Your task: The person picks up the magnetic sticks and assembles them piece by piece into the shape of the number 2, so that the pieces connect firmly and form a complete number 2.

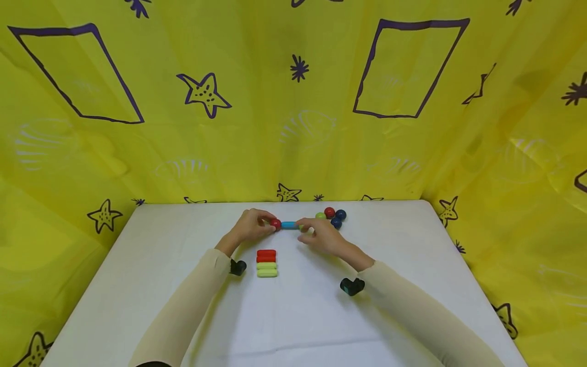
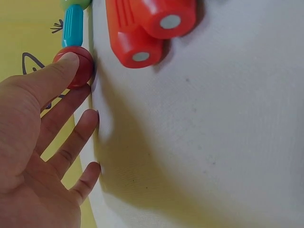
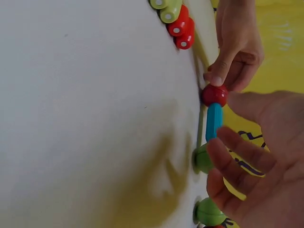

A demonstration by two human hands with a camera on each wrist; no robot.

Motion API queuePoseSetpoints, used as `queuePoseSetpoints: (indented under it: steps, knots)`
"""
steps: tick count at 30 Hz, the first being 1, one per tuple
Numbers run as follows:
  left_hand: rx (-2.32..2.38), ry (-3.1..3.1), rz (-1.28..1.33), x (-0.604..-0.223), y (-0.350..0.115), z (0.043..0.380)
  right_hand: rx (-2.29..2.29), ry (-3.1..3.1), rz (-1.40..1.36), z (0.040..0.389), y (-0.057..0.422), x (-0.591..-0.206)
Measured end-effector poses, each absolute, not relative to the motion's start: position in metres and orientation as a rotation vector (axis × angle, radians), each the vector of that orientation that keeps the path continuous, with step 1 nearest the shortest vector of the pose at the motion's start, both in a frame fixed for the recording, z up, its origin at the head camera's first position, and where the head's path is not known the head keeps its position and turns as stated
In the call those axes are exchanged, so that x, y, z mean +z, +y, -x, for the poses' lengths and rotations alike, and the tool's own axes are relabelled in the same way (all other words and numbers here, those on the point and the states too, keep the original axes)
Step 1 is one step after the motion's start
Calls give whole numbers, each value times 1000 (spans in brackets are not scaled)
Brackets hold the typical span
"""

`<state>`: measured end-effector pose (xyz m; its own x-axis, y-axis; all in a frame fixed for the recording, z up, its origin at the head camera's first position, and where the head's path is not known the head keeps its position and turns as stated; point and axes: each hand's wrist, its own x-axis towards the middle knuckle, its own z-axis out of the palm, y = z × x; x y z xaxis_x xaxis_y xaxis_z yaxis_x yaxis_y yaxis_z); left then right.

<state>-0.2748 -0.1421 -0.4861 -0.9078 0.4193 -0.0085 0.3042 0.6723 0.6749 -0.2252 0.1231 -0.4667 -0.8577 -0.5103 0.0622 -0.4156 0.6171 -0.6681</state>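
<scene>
My left hand [image 1: 251, 225] pinches a red ball [image 2: 81, 71] between thumb and forefinger, its other fingers spread apart. A blue ribbed rod [image 1: 289, 225] touches the red ball at one end. At the rod's other end sits a green ball [image 3: 204, 159], mostly covered by my right hand [image 1: 323, 237] in the head view. That right hand hovers beside the rod and green ball, thumb and fingers apart; whether a fingertip touches them I cannot tell. Nearer to me lie red rods [image 1: 266, 256] and light green rods [image 1: 267, 269], side by side, with silvery discs on their ends.
Right of the joined pieces is a cluster of balls: a green ball [image 1: 320, 215], a red ball [image 1: 329, 212] and two dark blue balls [image 1: 338, 219]. A white cloth covers the table [image 1: 293, 316]. Yellow patterned curtains [image 1: 257, 153] hang behind and at the sides.
</scene>
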Motion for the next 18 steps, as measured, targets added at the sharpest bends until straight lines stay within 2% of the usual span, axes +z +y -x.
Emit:
queuePoseSetpoints:
  steps: [4, 18]
  knots:
    - [1058, 2717, -626, -486, -143, 276, -1035, 2546, 924, 231, 113, -466]
    - [1071, 2712, -645, -487, -146, 278, -982, 2332, 1180, 237, 68, -473]
